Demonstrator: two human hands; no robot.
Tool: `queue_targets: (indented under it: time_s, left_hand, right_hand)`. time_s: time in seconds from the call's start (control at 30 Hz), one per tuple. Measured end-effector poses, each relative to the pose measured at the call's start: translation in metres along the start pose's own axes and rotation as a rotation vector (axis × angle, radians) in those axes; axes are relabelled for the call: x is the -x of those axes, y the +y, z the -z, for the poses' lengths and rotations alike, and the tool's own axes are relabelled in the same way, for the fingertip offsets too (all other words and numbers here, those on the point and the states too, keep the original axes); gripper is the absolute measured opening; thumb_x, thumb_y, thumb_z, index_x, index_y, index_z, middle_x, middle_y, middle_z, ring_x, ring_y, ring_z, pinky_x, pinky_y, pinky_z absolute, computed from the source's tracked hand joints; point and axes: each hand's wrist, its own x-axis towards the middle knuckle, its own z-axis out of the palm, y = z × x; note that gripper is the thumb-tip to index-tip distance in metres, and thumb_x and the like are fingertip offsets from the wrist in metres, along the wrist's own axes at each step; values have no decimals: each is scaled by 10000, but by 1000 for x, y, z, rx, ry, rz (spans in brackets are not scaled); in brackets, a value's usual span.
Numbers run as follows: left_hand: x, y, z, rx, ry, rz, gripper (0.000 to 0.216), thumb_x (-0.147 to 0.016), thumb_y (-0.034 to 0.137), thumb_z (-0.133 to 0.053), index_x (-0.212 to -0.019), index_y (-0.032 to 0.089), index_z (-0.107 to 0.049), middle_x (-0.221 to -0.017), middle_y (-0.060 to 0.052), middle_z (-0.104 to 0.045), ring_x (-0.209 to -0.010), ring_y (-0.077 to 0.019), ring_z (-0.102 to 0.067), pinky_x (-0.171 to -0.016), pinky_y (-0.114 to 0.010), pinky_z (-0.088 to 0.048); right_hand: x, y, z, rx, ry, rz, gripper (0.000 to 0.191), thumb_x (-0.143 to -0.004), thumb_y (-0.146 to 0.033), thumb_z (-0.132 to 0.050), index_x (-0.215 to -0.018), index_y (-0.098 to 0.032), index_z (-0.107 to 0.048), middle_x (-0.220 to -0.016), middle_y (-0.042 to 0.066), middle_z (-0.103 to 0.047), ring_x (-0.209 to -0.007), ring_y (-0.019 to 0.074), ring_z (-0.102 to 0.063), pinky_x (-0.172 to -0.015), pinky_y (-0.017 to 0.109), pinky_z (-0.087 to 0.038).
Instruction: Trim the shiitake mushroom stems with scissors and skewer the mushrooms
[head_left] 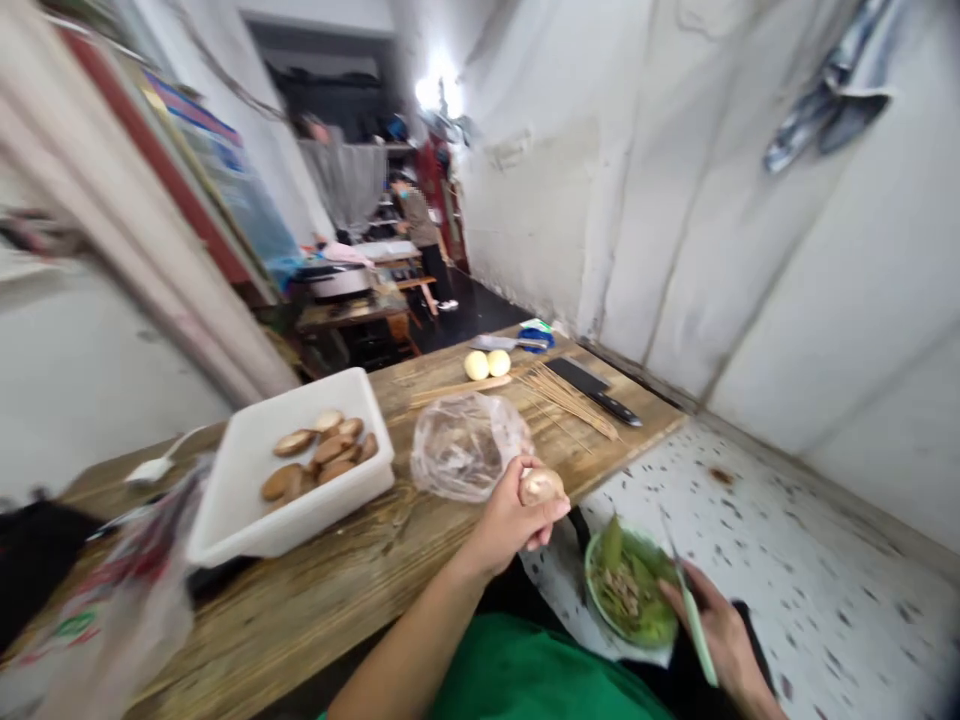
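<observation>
My left hand [517, 520] is closed around a pale mushroom [541, 487] above the table's front edge. Lower right, my right hand [712, 625] grips a paring knife [697, 625] by its light green handle, the thin blade pointing up and away. Below the hands, beside the right one, a green bowl [592, 575] holds leafy scraps and stem bits. A crumpled clear plastic bag [457, 440] lies on the table just beyond my left hand. To the left stands a white plastic bin [300, 540] with several brown mushrooms [330, 455] inside.
On the wooden table [360, 610] lie a black cleaver [577, 375], bamboo skewers [566, 400], two pale yellow round things [487, 365] and another knife [495, 342]. A plastic bag [127, 620] covers the left corner. A person [420, 220] stands far back near a bench.
</observation>
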Motion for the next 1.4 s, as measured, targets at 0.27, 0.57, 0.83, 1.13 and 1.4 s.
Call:
queue_targets:
  time_s: [0.27,0.57,0.83,1.13,1.4]
  left_hand:
    - [0,-68,-43,390,-204,342,624,-745,309,-772,-1298,223,-497,-1009,-68,-651,-732,-140,-636,-618,-252,-436]
    - [-2,-64,-52,346,-213,204,431,-841,452,-680,-1169,175,-651,-1225,-131,-626,-813,-141,-603,-659,-264,-450]
    - [-7,-75,-56,411,-176,214,512,-788,406,-753,-1246,211,-634,-1380,-113,-573,-1327,-268,-472,-1133,-406,-333]
    - [-6,-79,-64,391,-154,202,441,-791,421,-745,-1174,209,-688,-1312,-103,-626,-1289,-285,-518,-1144,-453,-343]
    - [-3,-92,-73,440,-119,287,347,-802,369,-744,-1104,201,-713,-1232,-92,-666,-1216,-253,-573,-1136,-449,-366]
  right_hand:
    - [-1,-25,48,202,-27,215,379,-933,-391,-521,-1174,-133,-659,-851,95,-699,-715,184,-656,-639,279,-523]
    - [4,-25,65,402,-59,267,380,-947,-373,-485,-1166,-120,-665,-767,61,-681,-615,149,-611,-551,258,-421]
    - [6,-36,61,545,-104,231,412,-940,-385,-483,-1194,-95,-629,-791,89,-668,-643,182,-600,-580,285,-431]
    - [-1,-34,61,643,-240,237,453,-940,-410,-492,-1245,-84,-567,-797,94,-680,-678,199,-633,-576,292,-433]
    - [-5,-23,61,710,-419,230,266,-965,-322,-422,-946,-120,-594,-620,77,-646,-482,166,-565,-437,299,-240]
